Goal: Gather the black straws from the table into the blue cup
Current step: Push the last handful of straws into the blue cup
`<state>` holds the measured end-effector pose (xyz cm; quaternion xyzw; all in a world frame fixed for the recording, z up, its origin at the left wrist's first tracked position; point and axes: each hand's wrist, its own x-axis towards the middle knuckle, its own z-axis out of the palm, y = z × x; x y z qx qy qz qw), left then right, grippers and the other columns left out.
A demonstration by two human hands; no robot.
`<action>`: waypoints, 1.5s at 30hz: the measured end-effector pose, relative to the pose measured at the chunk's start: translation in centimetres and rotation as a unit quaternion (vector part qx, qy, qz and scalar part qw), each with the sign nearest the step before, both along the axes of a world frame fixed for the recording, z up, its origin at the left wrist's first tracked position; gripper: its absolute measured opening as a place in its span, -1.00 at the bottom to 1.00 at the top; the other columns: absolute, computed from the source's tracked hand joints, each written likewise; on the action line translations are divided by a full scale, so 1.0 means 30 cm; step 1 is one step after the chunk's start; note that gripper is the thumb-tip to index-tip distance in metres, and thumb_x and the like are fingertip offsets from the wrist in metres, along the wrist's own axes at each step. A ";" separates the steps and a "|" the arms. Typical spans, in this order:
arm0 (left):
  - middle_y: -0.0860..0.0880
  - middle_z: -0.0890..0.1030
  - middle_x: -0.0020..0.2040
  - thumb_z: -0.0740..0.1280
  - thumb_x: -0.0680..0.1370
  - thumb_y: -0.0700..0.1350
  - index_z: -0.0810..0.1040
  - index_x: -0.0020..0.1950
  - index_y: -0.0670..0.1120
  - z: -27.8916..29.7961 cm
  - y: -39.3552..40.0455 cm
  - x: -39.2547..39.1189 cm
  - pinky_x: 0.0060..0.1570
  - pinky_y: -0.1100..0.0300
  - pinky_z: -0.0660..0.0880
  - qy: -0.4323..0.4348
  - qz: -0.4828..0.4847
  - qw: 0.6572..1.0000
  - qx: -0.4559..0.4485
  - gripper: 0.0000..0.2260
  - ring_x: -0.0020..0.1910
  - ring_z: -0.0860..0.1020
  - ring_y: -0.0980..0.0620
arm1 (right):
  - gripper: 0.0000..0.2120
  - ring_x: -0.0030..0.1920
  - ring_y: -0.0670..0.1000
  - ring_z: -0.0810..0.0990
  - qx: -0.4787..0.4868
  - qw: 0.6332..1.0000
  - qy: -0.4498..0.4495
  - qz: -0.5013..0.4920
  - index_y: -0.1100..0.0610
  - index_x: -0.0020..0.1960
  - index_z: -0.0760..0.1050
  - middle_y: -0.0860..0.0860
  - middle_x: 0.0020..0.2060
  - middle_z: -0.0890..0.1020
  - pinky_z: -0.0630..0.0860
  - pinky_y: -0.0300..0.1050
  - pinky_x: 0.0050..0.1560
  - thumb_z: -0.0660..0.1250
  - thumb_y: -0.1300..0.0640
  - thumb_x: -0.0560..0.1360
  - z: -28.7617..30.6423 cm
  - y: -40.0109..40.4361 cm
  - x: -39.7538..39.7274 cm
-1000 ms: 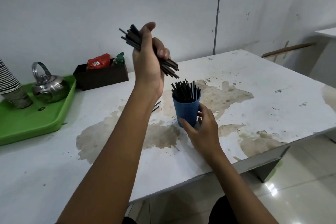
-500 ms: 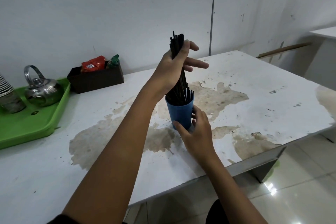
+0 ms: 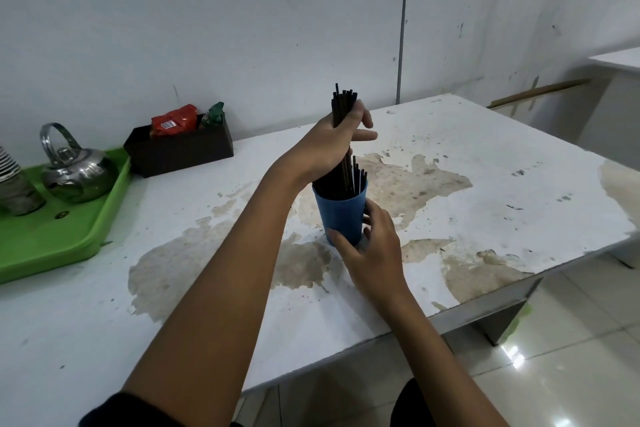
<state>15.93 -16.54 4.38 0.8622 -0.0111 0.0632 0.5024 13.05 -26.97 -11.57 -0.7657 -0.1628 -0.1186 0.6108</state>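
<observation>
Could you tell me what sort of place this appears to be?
Probably a small cafe or canteen service area. A worn white table carries a blue cup of black straws, a green tray with a metal kettle and a box of packets.

A steel kettle (image 3: 74,173) sits on a green tray (image 3: 52,246) beside a dark box (image 3: 180,149).

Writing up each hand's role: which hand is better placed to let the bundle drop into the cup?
Left. The left hand grips the straw bundle upright over the blue cup; the right hand steadies it.
</observation>
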 end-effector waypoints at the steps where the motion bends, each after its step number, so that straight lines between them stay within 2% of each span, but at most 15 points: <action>1: 0.16 0.70 0.04 0.02 0.68 0.21 0.51 0.00 0.04 -0.006 0.004 0.005 -0.11 0.33 0.41 -0.005 0.007 1.000 -0.001 -0.63 -0.13 0.59 0.25 | -0.38 0.13 -0.11 0.51 0.000 1.000 0.001 0.000 0.01 0.40 0.32 -0.14 0.16 0.43 0.53 -0.42 -0.02 0.50 0.01 0.43 -0.001 0.000 0.000; 4: 0.14 0.69 0.04 0.10 0.68 0.18 0.53 -0.09 0.07 -0.014 0.024 0.006 -0.13 0.36 0.42 -0.002 0.003 1.000 -0.009 -0.68 -0.20 0.59 0.41 | -0.38 0.11 -0.14 0.49 -0.001 1.000 0.000 0.001 0.00 0.40 0.31 -0.15 0.15 0.42 0.49 -0.50 -0.06 0.49 0.00 0.43 -0.001 0.001 0.000; 6: 0.17 0.68 0.07 0.12 0.65 0.23 0.60 -0.07 0.12 -0.017 0.041 -0.002 0.03 0.26 0.42 0.012 -0.007 1.000 0.006 -0.67 -0.06 0.59 0.41 | -0.39 0.10 -0.15 0.49 -0.002 1.000 0.000 0.003 -0.01 0.40 0.31 -0.16 0.14 0.42 0.50 -0.47 -0.05 0.49 0.00 0.44 -0.002 0.000 0.002; 9: 0.17 0.63 0.18 0.11 0.62 0.31 0.64 0.03 0.24 -0.022 0.065 -0.016 0.21 0.06 0.43 0.024 -0.022 0.999 0.011 -0.66 0.26 0.51 0.20 | -0.39 0.12 -0.13 0.50 0.001 1.000 0.003 0.007 -0.02 0.40 0.30 -0.16 0.14 0.42 0.51 -0.40 -0.02 0.48 -0.01 0.44 -0.002 -0.002 0.001; 12: 0.21 0.55 0.29 0.12 0.57 0.38 0.61 0.10 0.37 -0.025 0.084 -0.040 0.17 -0.11 0.49 0.068 -0.046 0.996 0.035 -0.68 0.34 0.46 0.08 | -0.39 0.14 -0.12 0.50 0.003 1.000 0.010 0.013 -0.02 0.40 0.29 -0.17 0.15 0.41 0.51 -0.42 -0.01 0.48 -0.02 0.44 -0.003 -0.001 0.001; 16: 0.23 0.54 0.31 0.22 0.54 0.36 0.62 0.10 0.38 -0.035 0.103 -0.050 0.28 -0.25 0.41 0.112 -0.066 0.990 0.058 -0.75 0.37 0.42 0.03 | -0.40 0.12 -0.14 0.49 -0.007 1.000 0.007 0.009 -0.04 0.40 0.30 -0.18 0.14 0.41 0.49 -0.43 -0.04 0.48 -0.03 0.45 -0.001 -0.004 0.000; 20: 0.29 0.54 0.29 0.26 0.45 0.42 0.65 0.10 0.34 -0.023 0.109 -0.047 0.31 -0.25 0.37 0.102 -0.047 0.993 0.041 -0.65 0.38 0.41 0.06 | -0.41 0.12 -0.12 0.50 -0.003 1.000 0.008 0.011 -0.01 0.39 0.32 -0.16 0.14 0.42 0.52 -0.37 0.00 0.48 -0.01 0.44 0.000 -0.004 -0.001; 22: 0.28 0.55 0.28 0.15 0.42 0.49 0.66 0.10 0.33 -0.017 0.114 -0.045 0.29 -0.26 0.32 0.108 -0.033 0.993 0.026 -0.54 0.34 0.43 0.08 | -0.40 0.14 -0.11 0.50 -0.001 1.000 0.012 0.011 0.01 0.40 0.32 -0.15 0.17 0.43 0.55 -0.34 0.03 0.48 0.00 0.44 0.001 -0.004 -0.002; 24: 0.26 0.61 0.21 0.01 0.49 0.45 0.68 0.07 0.30 -0.019 0.120 -0.039 0.24 -0.25 0.29 0.111 -0.009 0.994 -0.002 -0.49 0.28 0.48 0.09 | -0.38 0.15 -0.11 0.50 0.002 1.000 0.016 0.012 0.02 0.41 0.31 -0.12 0.19 0.44 0.55 -0.35 0.03 0.49 0.00 0.44 0.003 -0.005 -0.005; 26: 0.26 0.63 0.16 0.01 0.58 0.31 0.69 0.04 0.30 -0.024 0.121 -0.034 0.24 -0.23 0.31 0.098 0.014 0.995 -0.011 -0.56 0.24 0.50 0.13 | -0.39 0.14 -0.11 0.50 0.002 1.000 0.014 0.012 0.02 0.41 0.32 -0.11 0.19 0.45 0.54 -0.38 0.01 0.49 0.01 0.44 0.006 -0.006 -0.007; 29: 0.28 0.61 0.18 0.25 0.59 0.13 0.63 0.09 0.38 -0.030 0.123 -0.038 0.27 -0.21 0.36 0.077 0.015 0.997 -0.005 -0.80 0.27 0.47 0.17 | -0.40 0.14 -0.11 0.51 0.003 1.000 0.013 0.011 0.03 0.40 0.35 -0.09 0.21 0.49 0.53 -0.41 -0.01 0.49 0.01 0.43 0.013 -0.008 -0.007; 33: 0.33 0.62 0.14 0.36 0.53 0.20 0.58 0.13 0.41 -0.026 0.139 -0.051 0.18 -0.11 0.42 0.042 0.030 0.998 -0.035 -0.81 0.24 0.51 0.19 | -0.44 0.13 -0.13 0.55 0.015 0.999 0.019 0.023 0.04 0.36 0.41 -0.09 0.20 0.56 0.52 -0.45 -0.05 0.50 0.02 0.42 0.022 -0.013 -0.010; 38: 0.25 0.64 0.12 0.26 0.59 0.21 0.64 0.14 0.27 -0.044 0.208 -0.078 0.05 0.07 0.49 -0.015 0.097 0.991 -0.090 -0.79 0.15 0.57 0.16 | -0.46 0.06 -0.21 0.57 0.026 0.999 0.024 0.027 0.04 0.33 0.44 -0.09 0.15 0.60 0.50 -0.47 -0.12 0.52 0.03 0.41 0.024 -0.014 -0.016; 42: 0.18 0.67 0.04 0.33 0.59 0.06 0.68 0.09 0.18 -0.109 0.291 -0.111 -0.03 0.19 0.52 -0.050 0.139 0.988 -0.045 -0.85 0.05 0.59 0.21 | -0.39 0.04 -0.14 0.59 0.009 1.000 0.023 0.019 0.06 0.34 0.40 -0.04 0.17 0.58 0.51 -0.47 -0.13 0.54 -0.02 0.38 0.024 -0.005 -0.014; 45: 0.13 0.66 -0.02 0.38 0.56 -0.04 0.68 0.04 0.13 -0.192 0.351 -0.132 -0.15 0.25 0.47 -0.037 0.171 0.982 0.075 -0.87 -0.05 0.59 0.18 | -0.38 0.02 -0.13 0.60 -0.009 1.000 0.022 0.015 0.08 0.34 0.39 -0.01 0.18 0.57 0.52 -0.46 -0.13 0.54 -0.05 0.38 0.024 -0.001 -0.012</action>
